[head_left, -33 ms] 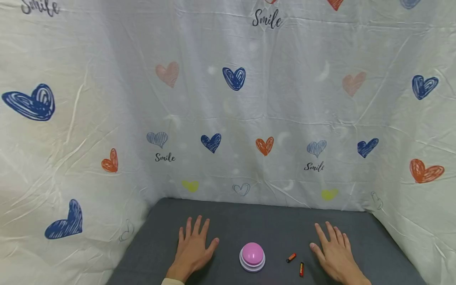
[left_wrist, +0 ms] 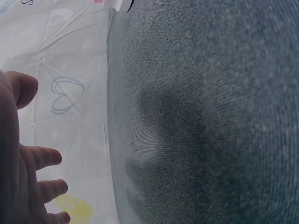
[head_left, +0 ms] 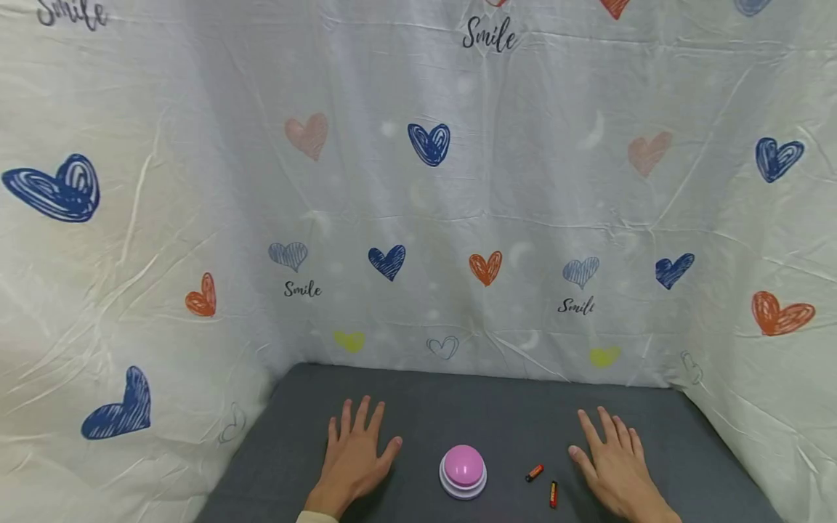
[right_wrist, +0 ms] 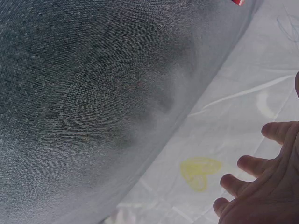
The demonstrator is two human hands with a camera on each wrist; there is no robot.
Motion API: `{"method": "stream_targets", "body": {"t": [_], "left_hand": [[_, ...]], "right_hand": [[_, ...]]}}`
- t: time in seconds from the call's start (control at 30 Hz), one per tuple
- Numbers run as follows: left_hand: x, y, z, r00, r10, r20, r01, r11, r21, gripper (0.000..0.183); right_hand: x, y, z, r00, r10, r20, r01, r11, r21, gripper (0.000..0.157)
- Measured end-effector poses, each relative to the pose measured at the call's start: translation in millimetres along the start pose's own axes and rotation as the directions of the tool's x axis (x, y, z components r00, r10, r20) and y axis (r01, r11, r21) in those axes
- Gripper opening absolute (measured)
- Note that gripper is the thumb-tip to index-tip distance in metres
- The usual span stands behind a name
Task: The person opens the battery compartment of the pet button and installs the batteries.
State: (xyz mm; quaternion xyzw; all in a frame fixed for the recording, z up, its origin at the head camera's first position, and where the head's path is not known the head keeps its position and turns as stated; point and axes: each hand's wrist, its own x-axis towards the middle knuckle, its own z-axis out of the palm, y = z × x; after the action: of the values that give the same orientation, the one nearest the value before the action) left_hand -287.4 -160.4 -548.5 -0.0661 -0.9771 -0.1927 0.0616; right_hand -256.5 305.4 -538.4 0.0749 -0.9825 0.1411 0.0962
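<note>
A round button point(head_left: 463, 466) with a pink dome and a white base stands between the two hands. To its right lie two small batteries, an orange and black one point(head_left: 535, 473) and a red and black one point(head_left: 554, 495). My left hand point(head_left: 354, 463) is left of the button, back up, fingers spread and holding nothing. On the far side of the batteries, my right hand point(head_left: 613, 465) also has its fingers extended, with nothing in them. The left wrist view catches the button's white base point(left_wrist: 117, 3) at its top edge; a red battery end point(right_wrist: 238, 2) shows in the right wrist view.
A dark grey cloth point(head_left: 418, 407) covers the table. White curtains point(head_left: 523, 181) printed with hearts and the word Smile hang behind it and along both sides. Shadows of the hands fall on the cloth in both wrist views.
</note>
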Motion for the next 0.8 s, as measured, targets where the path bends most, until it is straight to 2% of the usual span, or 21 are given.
{"method": "stream_targets", "body": {"t": [0.3, 0.47, 0.6, 0.8], "left_hand": [[-1.8, 0.9, 3.9, 1.000, 0.001, 0.028, -0.001, 1.000, -0.017, 0.077], [-1.6, 2.9, 0.9, 0.999, 0.044, 0.011, -0.044, 0.999, -0.022, 0.077], [-2.2, 7.2, -3.9, 0.996, 0.090, -0.013, -0.091, 0.993, -0.071, 0.083], [-6.7, 17.9, -14.6, 0.993, 0.120, -0.009, -0.119, 0.969, -0.216, 0.103]], "right_hand": [[-2.9, 3.2, 2.8, 1.000, 0.000, -0.003, 0.000, 1.000, -0.009, 0.069], [-1.2, -0.8, -2.3, 0.995, -0.075, -0.065, 0.075, 0.997, 0.005, 0.067], [0.7, -8.5, -9.8, 0.989, -0.123, -0.079, 0.128, 0.990, 0.061, 0.068], [3.0, -26.8, -20.7, 0.992, -0.128, -0.020, 0.130, 0.980, 0.153, 0.075]]}}
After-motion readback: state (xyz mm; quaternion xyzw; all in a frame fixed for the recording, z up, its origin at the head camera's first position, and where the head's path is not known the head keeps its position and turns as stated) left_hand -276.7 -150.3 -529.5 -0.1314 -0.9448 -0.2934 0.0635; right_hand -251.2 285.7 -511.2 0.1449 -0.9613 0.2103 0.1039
